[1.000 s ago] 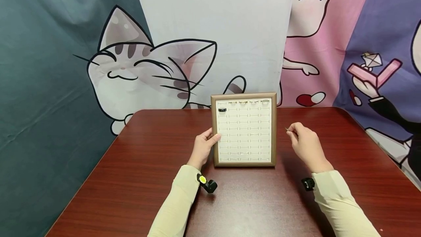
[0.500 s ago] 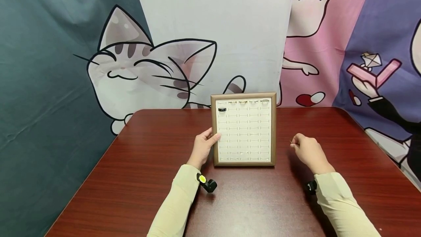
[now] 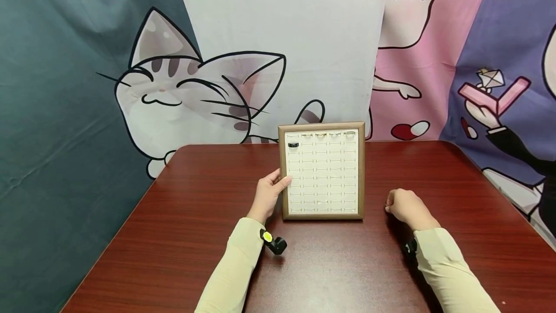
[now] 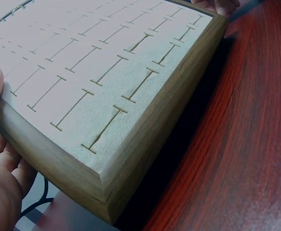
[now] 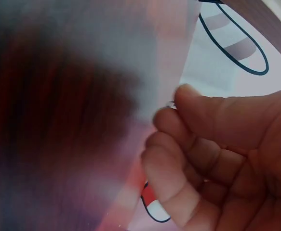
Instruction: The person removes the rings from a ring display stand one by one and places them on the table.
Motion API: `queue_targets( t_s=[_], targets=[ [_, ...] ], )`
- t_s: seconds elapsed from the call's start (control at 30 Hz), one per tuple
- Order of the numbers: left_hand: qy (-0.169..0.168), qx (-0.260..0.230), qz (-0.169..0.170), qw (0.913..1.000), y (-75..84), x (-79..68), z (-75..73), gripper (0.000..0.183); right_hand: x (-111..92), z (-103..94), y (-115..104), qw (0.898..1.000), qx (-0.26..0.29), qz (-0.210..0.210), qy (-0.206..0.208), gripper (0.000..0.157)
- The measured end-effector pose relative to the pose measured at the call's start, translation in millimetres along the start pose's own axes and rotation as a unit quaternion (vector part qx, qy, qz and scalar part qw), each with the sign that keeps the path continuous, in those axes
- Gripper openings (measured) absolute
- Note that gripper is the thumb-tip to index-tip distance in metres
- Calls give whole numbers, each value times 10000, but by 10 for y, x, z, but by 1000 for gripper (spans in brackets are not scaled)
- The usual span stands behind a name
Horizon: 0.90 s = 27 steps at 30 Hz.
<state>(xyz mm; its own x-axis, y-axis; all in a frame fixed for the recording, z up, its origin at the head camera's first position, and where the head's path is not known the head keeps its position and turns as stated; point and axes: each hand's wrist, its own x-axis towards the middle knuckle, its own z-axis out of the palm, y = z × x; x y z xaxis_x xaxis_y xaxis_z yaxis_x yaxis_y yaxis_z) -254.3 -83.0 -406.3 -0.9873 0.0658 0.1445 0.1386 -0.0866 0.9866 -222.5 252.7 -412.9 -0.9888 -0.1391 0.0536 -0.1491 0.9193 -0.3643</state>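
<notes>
We see a ring tray (image 3: 322, 170) with a wooden frame and a pale slotted pad standing on the dark red table (image 3: 195, 216), near the far edge and about mid-width. Our left hand (image 3: 268, 195) rests against the tray's left side: the thumb lies over the frame's edge onto the pad, and the other fingers (image 4: 0, 159) press flat along the outside of the wood. The fingers look fairly straight there, so this grip is a light steadying touch, not a clasp.

A black ring (image 3: 293, 145) sits in the second row at the left of the tray, and several thin rings (image 3: 328, 135) stand along the top row. A small pale piece (image 3: 322, 202) lies in a slot near the bottom.

Our right hand (image 3: 405, 207) is low over the table, to the right of the tray and apart from it, fingers curled in. In the right wrist view the thumb and forefinger (image 5: 212, 115) meet at their tips, and a tiny glint shows between them; we cannot tell what it is, so we cannot say what this grip encloses.

Both arms wear cream sleeves (image 3: 234, 264) with small black cameras at the wrists. Cartoon cloths (image 3: 182, 91) hang behind the table.
</notes>
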Motion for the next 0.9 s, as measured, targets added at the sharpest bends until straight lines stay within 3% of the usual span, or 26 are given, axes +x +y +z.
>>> queue_targets(
  t_s=[0.27,0.9],
  targets=[
    [49,-192,-79,9998,-204,113,-31,45,9,21,25,9996,43,15,-289,11],
    [72,-143,13,9999,-217,107,-36,44,-5,-11,22,9980,-105,187,-597,9]
  ],
)
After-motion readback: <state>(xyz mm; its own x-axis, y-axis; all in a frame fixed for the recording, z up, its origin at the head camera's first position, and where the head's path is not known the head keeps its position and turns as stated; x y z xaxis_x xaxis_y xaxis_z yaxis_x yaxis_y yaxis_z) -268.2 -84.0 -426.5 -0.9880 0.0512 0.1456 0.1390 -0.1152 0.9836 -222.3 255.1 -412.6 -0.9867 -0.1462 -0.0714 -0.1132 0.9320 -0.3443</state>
